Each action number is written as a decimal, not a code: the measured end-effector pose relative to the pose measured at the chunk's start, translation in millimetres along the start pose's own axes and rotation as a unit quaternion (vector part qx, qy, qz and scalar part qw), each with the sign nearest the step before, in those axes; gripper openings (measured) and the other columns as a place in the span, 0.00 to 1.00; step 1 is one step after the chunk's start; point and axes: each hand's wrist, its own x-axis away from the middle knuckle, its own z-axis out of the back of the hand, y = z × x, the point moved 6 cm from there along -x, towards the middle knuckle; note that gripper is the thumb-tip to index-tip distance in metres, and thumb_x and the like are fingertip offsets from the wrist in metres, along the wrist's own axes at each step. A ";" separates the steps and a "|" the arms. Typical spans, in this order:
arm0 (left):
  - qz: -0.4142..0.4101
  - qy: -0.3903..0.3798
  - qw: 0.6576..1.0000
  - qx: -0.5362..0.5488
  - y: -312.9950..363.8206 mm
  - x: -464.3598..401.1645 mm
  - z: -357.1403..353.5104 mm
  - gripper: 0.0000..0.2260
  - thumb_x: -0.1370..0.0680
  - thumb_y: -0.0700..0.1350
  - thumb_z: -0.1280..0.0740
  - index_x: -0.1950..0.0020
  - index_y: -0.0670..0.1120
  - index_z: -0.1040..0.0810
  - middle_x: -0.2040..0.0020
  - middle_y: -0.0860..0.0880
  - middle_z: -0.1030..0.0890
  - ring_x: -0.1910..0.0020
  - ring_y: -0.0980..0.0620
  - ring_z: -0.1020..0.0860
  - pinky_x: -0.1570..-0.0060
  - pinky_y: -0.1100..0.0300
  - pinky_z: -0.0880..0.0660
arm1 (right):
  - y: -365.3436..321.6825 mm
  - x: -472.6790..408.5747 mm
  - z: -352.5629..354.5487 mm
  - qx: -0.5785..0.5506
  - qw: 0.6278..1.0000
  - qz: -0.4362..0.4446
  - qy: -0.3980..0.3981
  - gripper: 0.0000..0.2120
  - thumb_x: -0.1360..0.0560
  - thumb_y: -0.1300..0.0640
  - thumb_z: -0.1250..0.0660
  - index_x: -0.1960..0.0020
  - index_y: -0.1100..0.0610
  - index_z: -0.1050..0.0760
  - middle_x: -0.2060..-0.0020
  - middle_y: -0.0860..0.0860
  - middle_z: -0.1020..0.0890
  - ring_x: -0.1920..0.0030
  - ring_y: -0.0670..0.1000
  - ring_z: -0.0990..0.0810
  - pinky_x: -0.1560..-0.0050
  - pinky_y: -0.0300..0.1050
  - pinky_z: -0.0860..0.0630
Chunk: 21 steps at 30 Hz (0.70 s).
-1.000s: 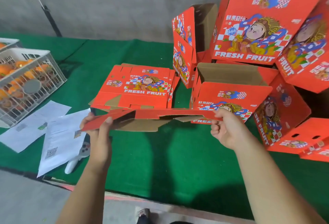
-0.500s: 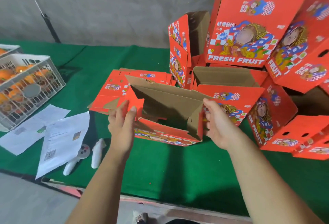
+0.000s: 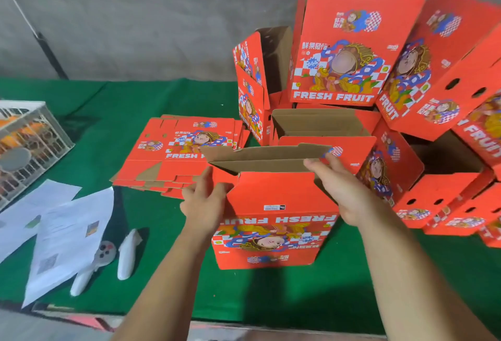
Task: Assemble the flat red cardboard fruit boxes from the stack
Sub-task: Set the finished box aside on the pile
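The person holds one box (image 3: 273,213) upright on the tabletop (image 3: 168,102), print upside down toward the camera, probably so the bottom flaps face up for folding. The left hand (image 3: 202,199) grips the box's left edge, fingers extended along the side flap; the right hand (image 3: 339,191) grips the right edge, fingers reaching over the brown inner flap (image 3: 260,163). Holding both sides likely keeps the opened sleeve square while the flaps go down.

The stack (image 3: 179,151) of flat boxes lies just behind and to the left, within reach. Finished boxes (image 3: 352,53) are heaped to the right, some tilted, out of the working space.

The tabletop is covered in green cloth. On its left lie papers (image 3: 65,237), two white controllers (image 3: 127,254) and a white crate (image 3: 24,145) holding orange fruit. Behind is a plain grey wall (image 3: 135,15), with a dark pole leaning at the left.
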 end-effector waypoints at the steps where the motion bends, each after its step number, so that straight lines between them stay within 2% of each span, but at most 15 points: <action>1: 0.020 -0.001 0.998 0.056 -6.7 -3.5 -3.1 0.35 0.36 0.63 0.37 0.28 0.68 0.31 0.32 0.37 0.26 0.30 0.32 0.29 0.27 0.36 0.35 | 4.0 -0.7 -0.1 -0.034 0.999 0.011 0.024 0.40 0.27 0.32 0.30 0.20 0.38 0.41 0.24 0.42 0.32 0.27 0.50 0.31 0.28 0.54 0.36; 3: 0.027 0.007 0.994 0.108 -20.9 -9.6 -7.4 0.32 0.34 0.60 0.38 0.28 0.64 0.29 0.33 0.35 0.23 0.31 0.32 0.26 0.30 0.35 0.30 | 5.5 2.9 -1.9 -0.096 0.992 0.047 0.063 0.29 0.24 0.32 0.34 0.26 0.35 0.36 0.32 0.36 0.28 0.35 0.44 0.27 0.38 0.46 0.33; 5: 0.037 0.016 0.990 0.134 -29.2 -9.3 -11.2 0.36 0.32 0.61 0.36 0.23 0.59 0.31 0.40 0.50 0.17 0.39 0.49 0.19 0.40 0.50 0.21 | 11.0 7.6 -2.6 -0.110 0.987 0.068 0.092 0.26 0.24 0.32 0.37 0.28 0.35 0.35 0.35 0.36 0.27 0.37 0.41 0.27 0.40 0.43 0.33; 6: 0.040 0.013 0.986 0.163 -31.2 -8.6 -15.1 0.32 0.28 0.58 0.34 0.23 0.58 0.32 0.50 0.58 0.16 0.50 0.58 0.17 0.51 0.60 0.19 | 17.4 8.3 -3.7 -0.099 0.987 0.072 0.104 0.29 0.23 0.32 0.37 0.25 0.38 0.36 0.32 0.40 0.28 0.33 0.45 0.28 0.37 0.46 0.33; 7: 0.039 0.009 0.983 0.180 -33.5 -8.9 -18.2 0.26 0.23 0.54 0.34 0.25 0.57 0.30 0.61 0.62 0.17 0.61 0.63 0.18 0.62 0.66 0.21 | 24.8 9.0 -5.3 -0.072 0.988 0.065 0.118 0.32 0.21 0.32 0.37 0.21 0.40 0.40 0.27 0.45 0.31 0.27 0.49 0.31 0.32 0.49 0.34; 8: 0.032 -0.001 0.981 0.189 -34.4 -7.4 -19.4 0.18 0.21 0.52 0.35 0.31 0.57 0.27 0.68 0.61 0.19 0.69 0.64 0.21 0.67 0.67 0.24 | 32.2 9.5 -5.8 -0.044 0.989 0.053 0.134 0.34 0.20 0.32 0.38 0.19 0.42 0.44 0.23 0.48 0.35 0.23 0.52 0.35 0.27 0.53 0.36; 10: 0.017 -0.014 0.984 0.174 -30.0 -1.9 -21.9 0.09 0.25 0.53 0.35 0.48 0.53 0.21 0.72 0.56 0.22 0.74 0.61 0.23 0.64 0.60 0.27 | 42.6 11.9 -7.0 -0.038 0.986 0.027 0.162 0.36 0.20 0.32 0.40 0.17 0.45 0.46 0.20 0.51 0.43 0.20 0.56 0.40 0.22 0.61 0.39; 12: 0.035 -0.012 0.984 0.173 -25.9 1.6 -26.4 0.12 0.29 0.53 0.37 0.52 0.50 0.19 0.70 0.53 0.21 0.70 0.57 0.21 0.64 0.58 0.26 | 43.9 14.3 -8.4 -0.066 0.982 0.018 0.176 0.38 0.22 0.28 0.41 0.18 0.44 0.45 0.19 0.51 0.46 0.21 0.57 0.39 0.23 0.63 0.38; 13: 0.038 -0.016 0.984 0.173 -26.0 0.4 -28.3 0.15 0.30 0.54 0.37 0.48 0.50 0.18 0.64 0.50 0.18 0.64 0.53 0.18 0.61 0.57 0.22 | 42.1 14.6 -7.8 -0.072 0.981 0.017 0.181 0.41 0.24 0.24 0.42 0.18 0.43 0.45 0.20 0.51 0.46 0.22 0.58 0.37 0.24 0.63 0.36; 14: 0.035 -0.026 0.986 0.159 -25.5 -1.3 -28.4 0.20 0.31 0.55 0.36 0.42 0.54 0.18 0.55 0.47 0.17 0.55 0.47 0.17 0.54 0.54 0.19 | 40.2 13.5 -6.3 -0.071 0.980 0.019 0.185 0.45 0.28 0.21 0.42 0.19 0.42 0.45 0.21 0.50 0.45 0.24 0.59 0.35 0.25 0.64 0.34; 15: 0.031 -0.039 0.990 0.130 -24.2 -3.3 -27.5 0.26 0.32 0.58 0.36 0.33 0.59 0.22 0.45 0.44 0.18 0.48 0.41 0.17 0.45 0.48 0.19 | 37.3 12.0 -5.4 -0.064 0.980 0.022 0.187 0.46 0.31 0.20 0.42 0.20 0.42 0.43 0.23 0.50 0.43 0.26 0.59 0.32 0.26 0.64 0.32; 16: 0.033 -0.053 0.991 0.116 -23.2 -3.8 -26.1 0.34 0.34 0.60 0.35 0.26 0.62 0.29 0.38 0.43 0.21 0.46 0.39 0.17 0.41 0.45 0.21 | 34.5 10.6 -5.2 -0.056 0.980 0.027 0.187 0.46 0.31 0.20 0.41 0.21 0.42 0.42 0.25 0.50 0.41 0.27 0.59 0.31 0.27 0.64 0.31; 17: 0.033 -0.067 0.990 0.122 -21.3 -3.8 -24.6 0.41 0.36 0.62 0.35 0.22 0.63 0.35 0.35 0.45 0.22 0.47 0.41 0.17 0.41 0.46 0.21 | 32.0 9.5 -6.2 -0.050 0.981 0.031 0.184 0.45 0.30 0.20 0.40 0.21 0.43 0.41 0.26 0.50 0.40 0.28 0.59 0.31 0.27 0.64 0.31; 19: 0.028 -0.068 0.986 0.147 -18.7 -3.5 -19.6 0.45 0.38 0.65 0.34 0.20 0.63 0.41 0.35 0.51 0.19 0.43 0.48 0.18 0.39 0.44 0.22 | 28.4 8.4 -13.1 -0.031 0.983 0.050 0.172 0.44 0.30 0.23 0.35 0.21 0.43 0.40 0.26 0.51 0.40 0.26 0.59 0.34 0.26 0.63 0.33; 21: 0.030 -0.045 0.984 0.171 -20.2 -2.2 -12.4 0.46 0.38 0.66 0.34 0.20 0.67 0.43 0.32 0.50 0.22 0.42 0.44 0.18 0.41 0.40 0.20 | 26.6 10.2 -24.5 0.009 0.984 0.070 0.163 0.45 0.30 0.30 0.28 0.21 0.44 0.41 0.25 0.51 0.41 0.24 0.58 0.36 0.24 0.59 0.35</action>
